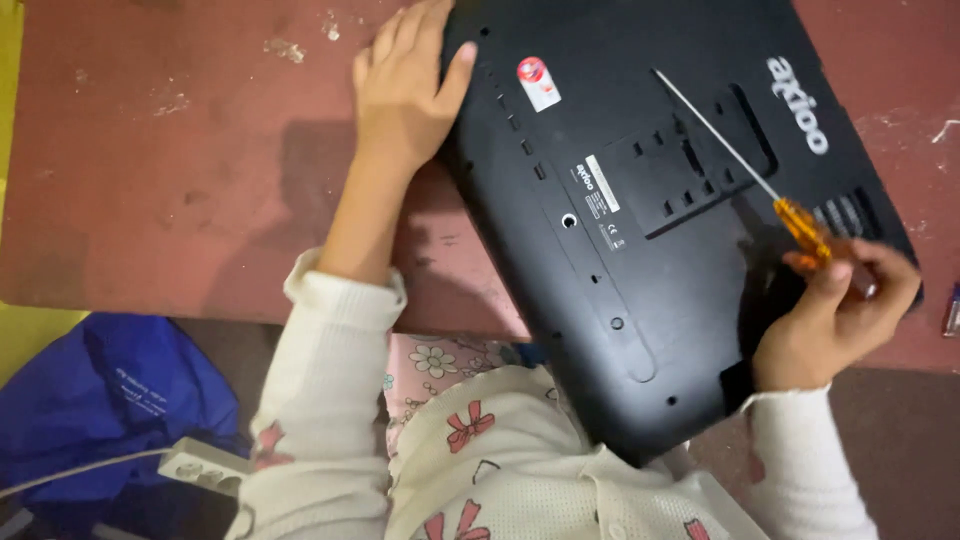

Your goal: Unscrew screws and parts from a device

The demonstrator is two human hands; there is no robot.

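Where the black laptop point(640, 210) ran up past the top edge of the view, its far corner was cut off, and its near corner hung over the edge of the red table point(180, 180) and hid part of the person's white top with red bows. The laptop lay upside down, with its flat bottom facing up, and it sat crooked on the table. Small screws and holes dotted the bottom, but they were too tiny to make out well. The left hand point(405, 85) lay open and flat, with the fingers spread, on the laptop's left edge near the top, and the fingertips were partly cut off by the top of the view. The right hand point(840, 310) was curled tight around the orange handle of a screwdriver point(745, 165), and the fingers hid the end of that handle. The long thin metal shaft ran up and to the left from the hand, across the laptop's bottom, and its tip rested near the upper middle of the case, just right of a small red and white sticker point(538, 82). It was hard to tell if the tip sat in a screw. Down on the left, below the table, a blue bag point(110, 400) lay with a white power strip point(205, 465) on it, and both were partly cut off
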